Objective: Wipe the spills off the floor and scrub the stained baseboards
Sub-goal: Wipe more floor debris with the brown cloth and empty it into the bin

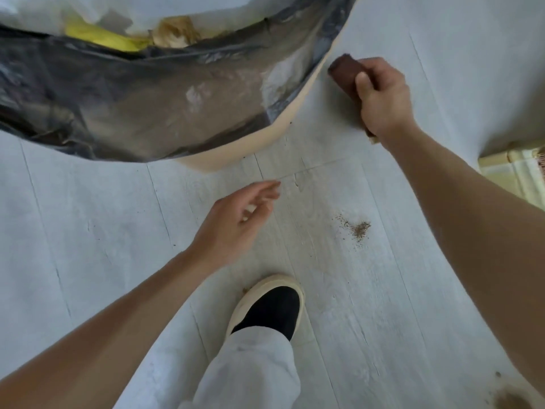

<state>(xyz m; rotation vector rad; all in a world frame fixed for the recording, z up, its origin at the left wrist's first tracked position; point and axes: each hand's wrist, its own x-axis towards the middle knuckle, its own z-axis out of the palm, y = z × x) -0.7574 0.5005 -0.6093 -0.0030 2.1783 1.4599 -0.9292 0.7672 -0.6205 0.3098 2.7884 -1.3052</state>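
This looks like a room in a home. The floor (88, 219) is of pale grey-white planks with a wood grain, as in a living space. A cream waste bin (290, 119) lined with a dark plastic bag (118, 93) holds household rubbish, among it a banana peel (100, 38) and crumpled paper (177, 32). A person wears a soft slip-on shoe (269, 305).
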